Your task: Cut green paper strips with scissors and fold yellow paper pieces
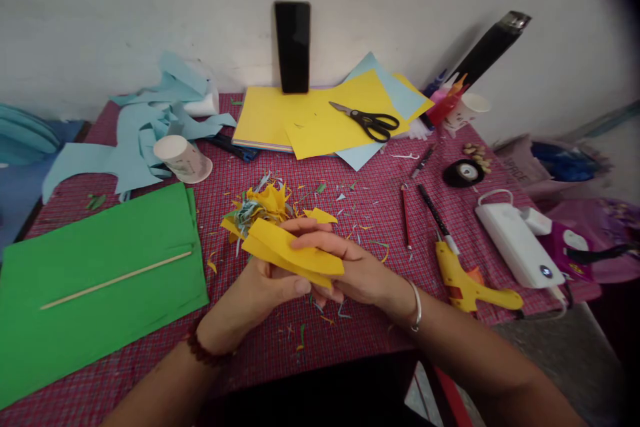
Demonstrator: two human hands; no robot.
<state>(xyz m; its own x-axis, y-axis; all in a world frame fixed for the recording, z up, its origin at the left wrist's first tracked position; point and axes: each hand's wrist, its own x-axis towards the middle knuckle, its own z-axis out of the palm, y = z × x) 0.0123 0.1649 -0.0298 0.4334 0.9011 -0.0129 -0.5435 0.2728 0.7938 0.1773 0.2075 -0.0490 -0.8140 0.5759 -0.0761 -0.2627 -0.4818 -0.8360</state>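
Both my hands meet over the middle of the red checked tablecloth (350,207). My left hand (250,300) grips a yellow paper flower (270,203) from below, its fringed centre pointing away from me. My right hand (350,267) lies over yellow paper petals (285,250) and presses them against the flower's base. The fingers of both hands are closed around the paper. Small yellow, green and blue paper scraps (345,197) are scattered around my hands.
A green sheet (100,267) with a thin wooden stick (115,279) lies left. Blue paper offcuts (140,140), a tipped paper cup (183,159), yellow sheets (320,123), scissors (367,121) and a phone (293,47) stand behind. A glue gun (465,280), power bank (515,243), tape roll (463,172) and pens (406,213) are right.
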